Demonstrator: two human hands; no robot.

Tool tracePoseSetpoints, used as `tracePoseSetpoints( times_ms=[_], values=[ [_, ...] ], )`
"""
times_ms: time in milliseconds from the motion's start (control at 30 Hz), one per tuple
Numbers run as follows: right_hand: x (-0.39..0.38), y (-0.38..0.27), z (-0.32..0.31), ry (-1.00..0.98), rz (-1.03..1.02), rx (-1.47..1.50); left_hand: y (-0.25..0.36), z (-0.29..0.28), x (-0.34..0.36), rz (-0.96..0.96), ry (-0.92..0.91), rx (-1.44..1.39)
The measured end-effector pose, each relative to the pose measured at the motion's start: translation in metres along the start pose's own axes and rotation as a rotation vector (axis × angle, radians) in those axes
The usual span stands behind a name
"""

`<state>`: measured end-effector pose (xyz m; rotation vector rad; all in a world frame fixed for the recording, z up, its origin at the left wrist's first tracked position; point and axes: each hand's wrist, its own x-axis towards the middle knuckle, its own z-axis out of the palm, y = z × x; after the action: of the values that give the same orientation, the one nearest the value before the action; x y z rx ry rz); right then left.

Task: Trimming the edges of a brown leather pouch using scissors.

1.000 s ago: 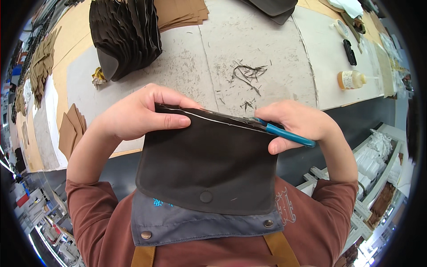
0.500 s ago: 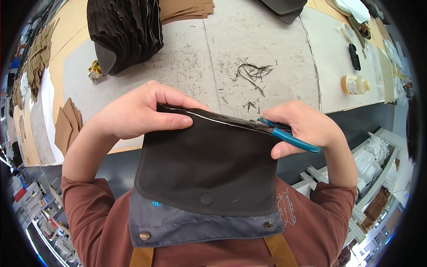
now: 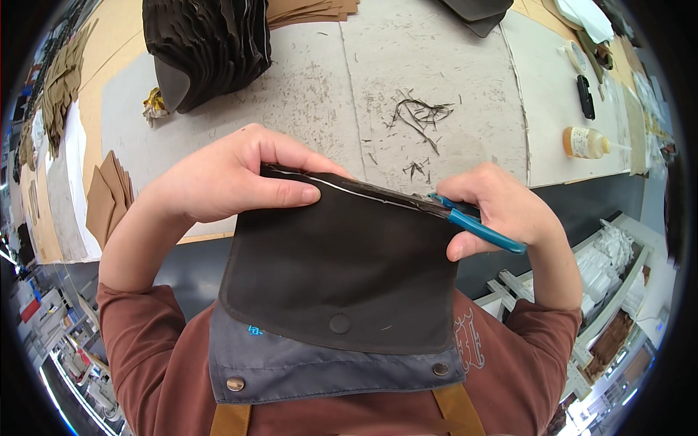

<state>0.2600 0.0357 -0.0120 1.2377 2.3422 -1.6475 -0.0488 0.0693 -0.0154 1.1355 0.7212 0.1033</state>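
A dark brown flap-shaped piece (image 3: 342,269) with a round snap near its lower edge hangs in front of my chest. My left hand (image 3: 251,178) pinches its upper edge near the left end, thumb on the near face and fingers behind. Along that edge runs a pale line between dark layers. At the right end of the edge, my right hand (image 3: 502,211) grips scissors with teal handles (image 3: 486,231). Their blades lie along the edge and are partly hidden by it; I cannot tell how far apart they are.
On the table (image 3: 305,80) stands a thick stack of dark pieces (image 3: 211,54) at far left. Thin dark trimmings (image 3: 420,112) lie beyond the scissors. To the right are a bottle of amber liquid (image 3: 584,142) and a black tool (image 3: 585,97). Brown pieces (image 3: 109,200) sit at left.
The view has shifted slightly, so the table things appear a little to the right and higher. Both hands keep their grips, with the scissors still at the right end of the edge.
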Motion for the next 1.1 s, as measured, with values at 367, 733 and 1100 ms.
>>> tracePoseSetpoints(
  times_ms=[367, 733, 1100],
  values=[
    [-0.001, 0.003, 0.002, 0.041, -0.031, 0.017, 0.002, 0.001, -0.001, -0.065, 0.053, -0.044],
    [-0.002, 0.009, 0.002, 0.059, -0.007, 0.012, 0.006, 0.003, 0.0, -0.1, 0.095, -0.048],
    [0.015, 0.009, 0.001, 0.068, -0.132, -0.155, 0.004, 0.001, 0.004, -0.089, 0.067, 0.002]
  ],
)
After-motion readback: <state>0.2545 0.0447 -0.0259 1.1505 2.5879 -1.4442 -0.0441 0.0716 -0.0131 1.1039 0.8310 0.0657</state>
